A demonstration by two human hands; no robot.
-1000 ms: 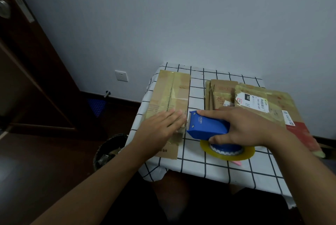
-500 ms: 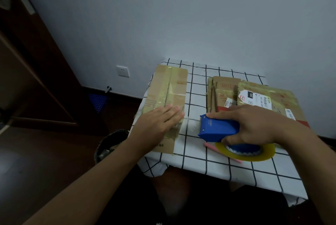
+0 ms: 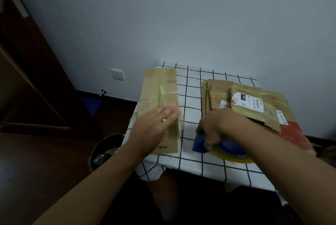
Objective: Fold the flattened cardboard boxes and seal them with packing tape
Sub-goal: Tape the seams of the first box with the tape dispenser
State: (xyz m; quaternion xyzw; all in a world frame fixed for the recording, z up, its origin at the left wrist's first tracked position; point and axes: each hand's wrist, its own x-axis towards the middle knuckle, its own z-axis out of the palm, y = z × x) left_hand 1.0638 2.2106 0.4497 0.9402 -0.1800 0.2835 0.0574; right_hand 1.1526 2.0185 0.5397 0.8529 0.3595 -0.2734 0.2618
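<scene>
A long flattened cardboard box [image 3: 158, 90] with tape strips lies on the left side of the table. My left hand [image 3: 156, 126] rests flat on its near half, fingers straight. My right hand [image 3: 220, 126] grips a blue tape dispenser [image 3: 199, 143] that carries a yellowish roll of packing tape [image 3: 234, 157]; it sits low over the table, right of the box and apart from it. A stack of flattened cardboard boxes [image 3: 254, 104] with shipping labels lies at the back right.
The small table has a white cloth with a black grid [image 3: 192, 86] and stands against a grey wall. A dark waste bin [image 3: 103, 150] stands on the floor by the table's left edge. A wooden door [image 3: 27, 79] is at the far left.
My right hand has drawn the tape dispenser rightward, away from the long box, and down toward the table. My left hand has stayed flat on the box.
</scene>
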